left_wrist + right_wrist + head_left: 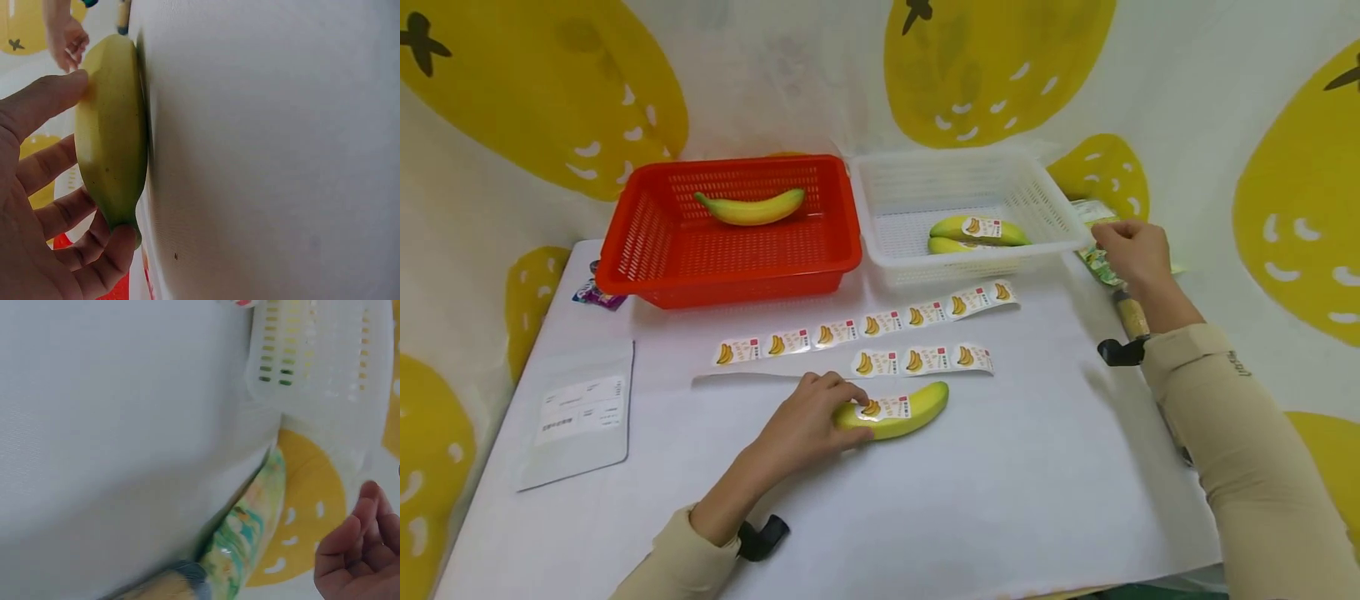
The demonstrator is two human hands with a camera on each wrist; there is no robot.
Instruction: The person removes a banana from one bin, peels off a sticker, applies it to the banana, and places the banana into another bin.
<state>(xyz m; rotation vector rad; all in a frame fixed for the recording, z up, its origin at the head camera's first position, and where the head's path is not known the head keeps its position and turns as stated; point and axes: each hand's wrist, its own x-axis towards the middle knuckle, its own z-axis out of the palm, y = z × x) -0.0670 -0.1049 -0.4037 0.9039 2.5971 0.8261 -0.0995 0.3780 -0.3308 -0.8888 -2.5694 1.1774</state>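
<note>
Gripping the labelled banana (898, 425) at its left end on the tabletop (1015, 483), the left hand (808, 417) is occupying the nearer position. The long axis is running rightward from the fingers (65, 209), which are curving partly around the fruit. The right hand (1138, 250) is hovering beside the white basket's (925, 261) right end, curled, holding nothing visible.

Glossy plastic is seen in the red basket (745, 287), translucent plastic in the white basket (917, 268). The held banana (112, 137) is finished smooth, with a soft sheen. The sticker strips (862, 326) are faced in shiny paper, the sleeves (1247, 417) made of matt cloth, the table (1037, 467) surfaced smooth and matt.
</note>
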